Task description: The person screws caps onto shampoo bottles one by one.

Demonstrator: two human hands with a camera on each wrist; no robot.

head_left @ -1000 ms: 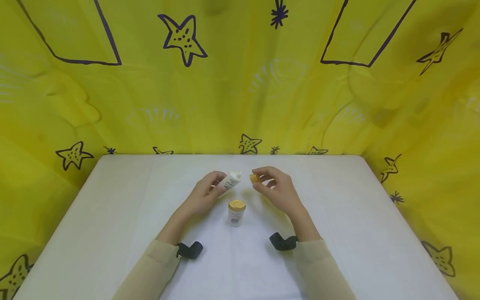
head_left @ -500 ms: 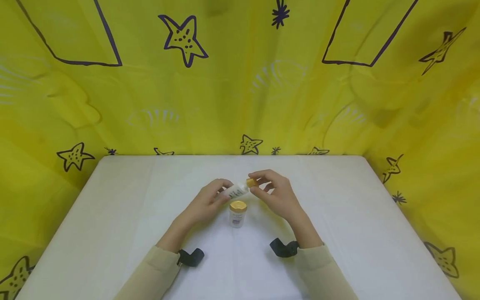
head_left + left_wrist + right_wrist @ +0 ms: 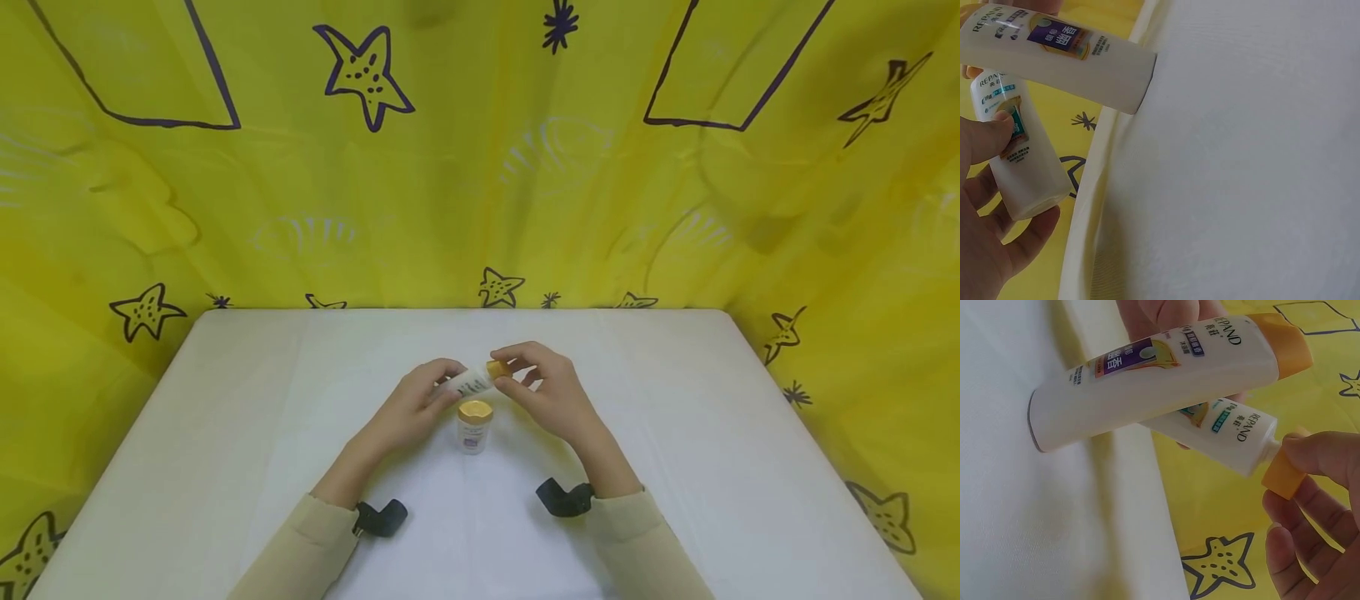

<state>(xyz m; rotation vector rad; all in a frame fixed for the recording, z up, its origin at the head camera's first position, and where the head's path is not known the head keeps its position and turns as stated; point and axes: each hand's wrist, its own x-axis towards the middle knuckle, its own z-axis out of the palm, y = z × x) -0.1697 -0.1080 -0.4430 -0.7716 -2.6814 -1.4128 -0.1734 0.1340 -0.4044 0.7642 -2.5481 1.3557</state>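
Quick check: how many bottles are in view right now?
2. The tilted bottle is in the left hand, its yellow cap pinched by the right hand; the upright bottle stands on the white table, nearer the person. No others show.

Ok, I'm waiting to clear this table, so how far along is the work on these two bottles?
Already done, it seems: the standing bottle wears its orange lid.
In hand: the left hand grips the second bottle; the right hand pinches its orange cap, off a second ago, at the neck.
Left, probably: seating that cap, since some neck shows.
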